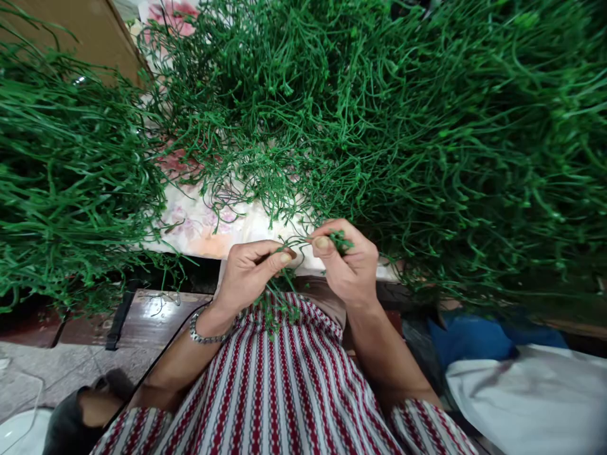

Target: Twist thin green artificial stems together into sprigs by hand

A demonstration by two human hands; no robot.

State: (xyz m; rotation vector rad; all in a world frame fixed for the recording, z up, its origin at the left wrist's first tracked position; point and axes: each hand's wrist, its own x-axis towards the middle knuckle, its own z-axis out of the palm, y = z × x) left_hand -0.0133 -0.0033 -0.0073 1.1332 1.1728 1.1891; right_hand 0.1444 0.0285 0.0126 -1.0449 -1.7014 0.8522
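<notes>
My left hand (pixel 253 272), with a metal bracelet at its wrist, pinches thin green stems (pixel 279 300) that hang down below it. Close beside it, my right hand (pixel 348 259) grips a small bunch of green tips (pixel 340 241) between thumb and fingers. Thin stems stretch across the short gap between both hands. Just beyond them, loose green stems (pixel 279 183) lie on a floral cloth (pixel 208 230). A large heap of green stems (pixel 427 139) spreads over the middle and right, and another heap (pixel 71 177) lies at the left.
A brown cardboard box (pixel 90 31) stands at the back left. Below the table edge at the left is a brown wooden surface (pixel 156 316). White cloth (pixel 531 398) and blue cloth (pixel 469 341) lie at the lower right. A white round container (pixel 26 433) sits at the lower left.
</notes>
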